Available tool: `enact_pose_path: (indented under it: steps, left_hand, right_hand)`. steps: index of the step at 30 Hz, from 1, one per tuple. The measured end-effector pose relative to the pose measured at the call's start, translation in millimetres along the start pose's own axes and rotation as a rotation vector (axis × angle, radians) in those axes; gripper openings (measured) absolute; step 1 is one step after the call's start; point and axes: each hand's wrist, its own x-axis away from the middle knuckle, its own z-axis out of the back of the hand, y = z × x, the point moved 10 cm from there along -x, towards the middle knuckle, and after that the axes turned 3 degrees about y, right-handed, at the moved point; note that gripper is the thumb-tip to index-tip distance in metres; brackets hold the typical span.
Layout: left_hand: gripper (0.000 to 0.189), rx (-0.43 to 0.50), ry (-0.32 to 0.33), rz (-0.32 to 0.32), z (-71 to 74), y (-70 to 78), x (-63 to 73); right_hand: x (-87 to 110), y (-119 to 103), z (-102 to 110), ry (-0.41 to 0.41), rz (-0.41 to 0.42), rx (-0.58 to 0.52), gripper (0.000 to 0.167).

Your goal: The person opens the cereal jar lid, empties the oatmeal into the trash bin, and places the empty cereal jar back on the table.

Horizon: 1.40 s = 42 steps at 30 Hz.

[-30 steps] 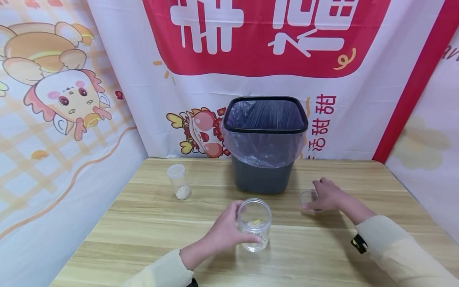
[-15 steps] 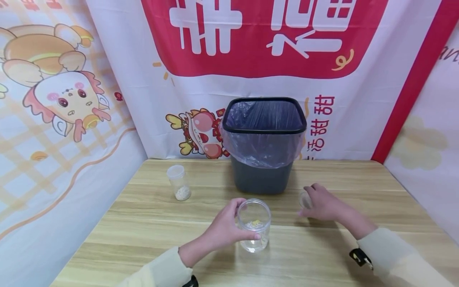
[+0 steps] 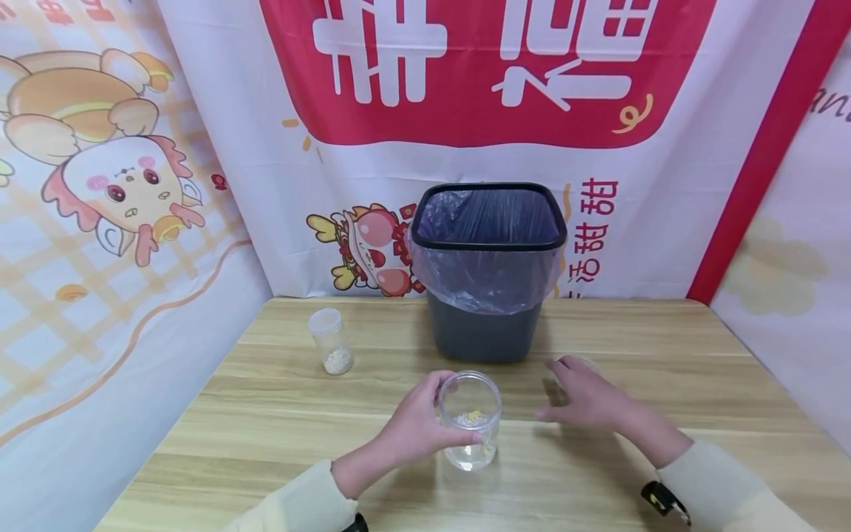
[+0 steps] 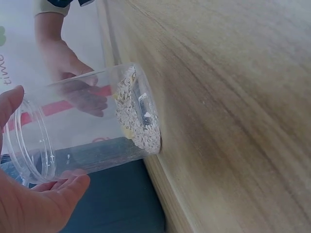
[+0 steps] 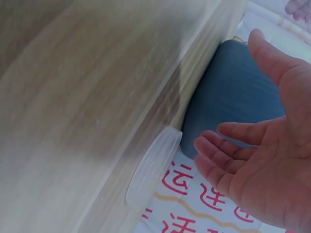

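Observation:
My left hand [image 3: 415, 425] grips a clear plastic jar [image 3: 470, 421] from its left side, thumb across the front and fingers behind. The jar stands upright on the table, its mouth uncovered. Pale flakes with yellowish bits [image 4: 133, 114] cover its bottom. To the right of the jar, my right hand [image 3: 588, 395] hovers over the table with fingers spread and nothing in them. A clear round lid [image 5: 154, 165] lies on the table beside those fingers, apart from them in the right wrist view; in the head view the right hand hides most of it.
A dark grey bin [image 3: 485, 332] with a plastic bag liner stands behind the jar. Toward the back left is a small clear container [image 3: 331, 343] with white bits at its bottom. Printed cloth [image 3: 319, 170] hangs behind the wooden table [image 3: 266, 443].
My right hand has come away from the lid and moved left and nearer, toward the jar. My left hand keeps its grip on the jar in the same place.

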Motion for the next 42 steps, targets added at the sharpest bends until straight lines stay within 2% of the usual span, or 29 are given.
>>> enact_pose_path:
  steps: [5,9,15,21,32,42]
  left_hand:
    - [0.082,-0.02,0.004,-0.001,0.4,0.0,-0.4]
    - [0.08,0.008,0.004,0.01,0.9,-1.5,0.3]
    - [0.078,0.099,0.016,0.002,2.5,-1.9,0.7]
    - [0.074,0.148,0.024,0.007,2.7,-3.9,0.0]
    - [0.07,0.385,-0.014,0.026,-10.5,-9.7,-1.9]
    - [0.072,0.533,-0.065,0.042,-22.2,-14.1,-1.1]
  right_hand:
    - [2.3,-3,-5,-0.029,-0.039,-0.024,0.093]
    - [3.4,-9,-6,-0.046,-0.036,-0.033,0.092]
    - [5.1,-20,-2,-0.061,-0.005,-0.048,0.09]
    - [4.4,-35,3,-0.047,0.049,-0.08,0.087]
    - [2.9,-56,3,-0.038,0.129,-0.238,0.092]
    - [0.5,-57,-6,-0.065,0.097,-0.303,0.1]
